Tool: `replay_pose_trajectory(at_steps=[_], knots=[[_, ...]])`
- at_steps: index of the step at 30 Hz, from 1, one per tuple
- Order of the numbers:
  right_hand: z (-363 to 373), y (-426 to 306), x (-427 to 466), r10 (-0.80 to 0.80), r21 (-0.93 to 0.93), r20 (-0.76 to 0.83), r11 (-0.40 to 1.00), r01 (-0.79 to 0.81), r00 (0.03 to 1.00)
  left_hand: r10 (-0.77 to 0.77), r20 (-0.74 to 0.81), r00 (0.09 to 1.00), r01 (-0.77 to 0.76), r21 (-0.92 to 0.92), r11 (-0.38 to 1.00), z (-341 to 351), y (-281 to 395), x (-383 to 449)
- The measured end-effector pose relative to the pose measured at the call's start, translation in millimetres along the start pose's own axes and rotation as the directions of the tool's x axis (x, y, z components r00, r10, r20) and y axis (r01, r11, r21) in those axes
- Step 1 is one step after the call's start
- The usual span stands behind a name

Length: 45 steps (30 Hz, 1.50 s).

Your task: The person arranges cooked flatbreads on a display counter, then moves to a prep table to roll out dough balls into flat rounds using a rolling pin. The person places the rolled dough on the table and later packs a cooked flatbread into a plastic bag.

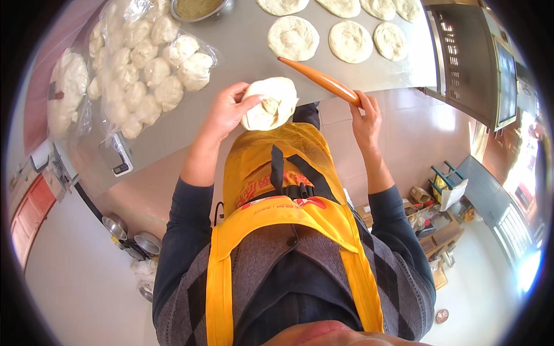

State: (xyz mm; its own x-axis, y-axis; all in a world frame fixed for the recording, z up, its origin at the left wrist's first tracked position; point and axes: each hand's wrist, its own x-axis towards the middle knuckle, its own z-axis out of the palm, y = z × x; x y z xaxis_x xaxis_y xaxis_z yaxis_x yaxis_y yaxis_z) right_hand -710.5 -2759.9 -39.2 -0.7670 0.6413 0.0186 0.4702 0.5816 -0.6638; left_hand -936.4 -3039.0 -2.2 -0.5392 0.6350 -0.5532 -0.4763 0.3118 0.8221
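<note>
My left hand (227, 111) grips a piece of dough (277, 97) at its left side, with the thumb on its upper face. The dough is pale and roundish, with a folded, uneven middle, near the table's front edge. In my right hand (367, 119) is a tapered wooden rolling pin (322, 80), held by its near end. Its far tip points up and left, close to a flattened dough round (293, 39) on the steel table (236, 56). The pin and the held dough are apart.
More flat dough rounds (350, 42) lie in rows at the back right. Several dough balls (143, 73) sit under clear plastic at the left, beside another bag of dough (67, 93). A metal bowl (199, 8) of filling or paste stands at the back. A dark cabinet (474, 65) is at right.
</note>
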Motion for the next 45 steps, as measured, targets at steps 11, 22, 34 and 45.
replay_pose_trajectory(at_steps=[11, 22, 34, 45], knots=[[87, -66, 23, -0.512, -0.186, 0.333, 0.788, 0.587, 0.792, 0.673, -0.039, 0.739, -0.206, 0.937, 0.281, -17, -84, -22], [135, -68, 60, -0.477, -0.310, 0.427, 0.721, 0.620, 0.768, 0.657, -0.019, 0.754, -0.115, 0.980, 0.160, -29, -80, 47], [101, -55, 85, -0.631, -0.105, 0.321, 0.717, 0.689, 0.706, 0.770, -0.231, 0.595, -0.126, 0.919, 0.373, -44, -36, 36], [125, -93, 33, -0.124, -0.181, 0.245, 0.969, 0.171, 0.962, 0.451, -0.253, 0.856, -0.064, 0.813, 0.578, -27, -59, 73]])
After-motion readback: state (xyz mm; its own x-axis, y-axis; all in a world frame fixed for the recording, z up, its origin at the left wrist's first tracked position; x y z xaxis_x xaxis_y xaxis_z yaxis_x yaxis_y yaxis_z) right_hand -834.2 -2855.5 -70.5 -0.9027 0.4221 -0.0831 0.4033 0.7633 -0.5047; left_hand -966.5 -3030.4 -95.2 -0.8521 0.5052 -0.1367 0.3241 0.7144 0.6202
